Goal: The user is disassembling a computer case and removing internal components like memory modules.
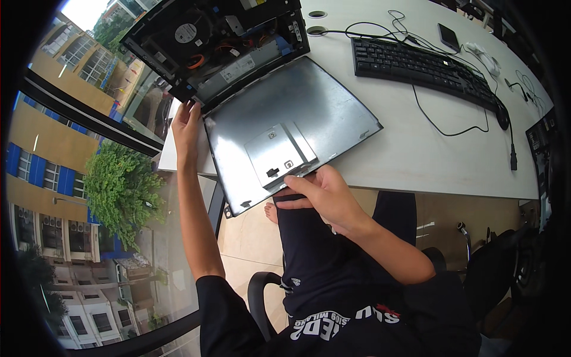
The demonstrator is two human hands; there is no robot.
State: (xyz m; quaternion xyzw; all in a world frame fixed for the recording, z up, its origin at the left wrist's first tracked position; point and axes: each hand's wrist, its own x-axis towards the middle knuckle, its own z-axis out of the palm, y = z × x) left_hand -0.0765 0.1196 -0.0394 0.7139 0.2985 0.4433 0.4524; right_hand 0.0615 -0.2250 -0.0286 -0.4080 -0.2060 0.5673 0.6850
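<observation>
A black desktop computer case lies opened at the top of the view, with a fan, cables and a metal drive housing showing inside. Its silver side panel rests against the case's near edge, inner face up, and juts past the desk edge towards me. My right hand grips the panel's near edge, thumb on top and fingers beneath. At the case's near left corner, close to the panel's corner, my left hand has its fingers curled against the case; its fingertips are partly hidden.
On the white desk to the right lie a black keyboard, a black mouse, loose cables and a phone. Another dark device stands at the right rim. A window is on my left, and a chair armrest is beside my legs.
</observation>
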